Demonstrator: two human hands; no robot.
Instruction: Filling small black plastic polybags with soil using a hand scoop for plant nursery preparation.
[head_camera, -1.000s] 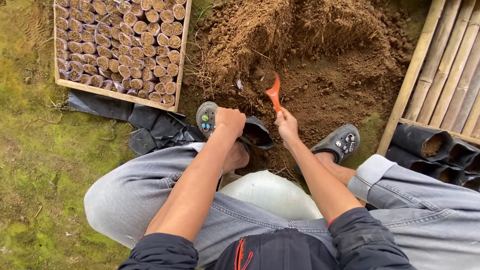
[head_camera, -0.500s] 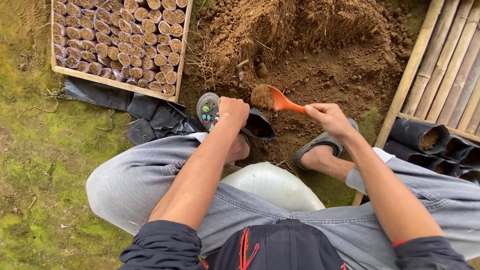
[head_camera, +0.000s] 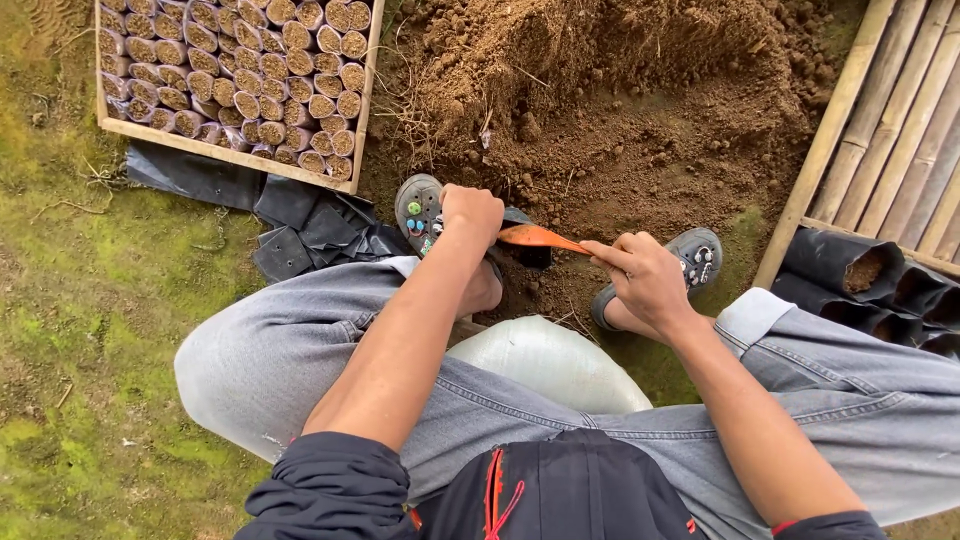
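Hands grip scoop (head_camera: 535, 237) and bag (head_camera: 525, 252); scoop now tipped over bag.

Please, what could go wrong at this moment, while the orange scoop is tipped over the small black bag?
1. The black bag is soft, and only the left hand holds its rim. If the mouth sags, soil may fall beside it.
2. The orange scoop in the right hand reaches the bag from the side, so a fast tip could spill soil onto the grey shoe just beside it.
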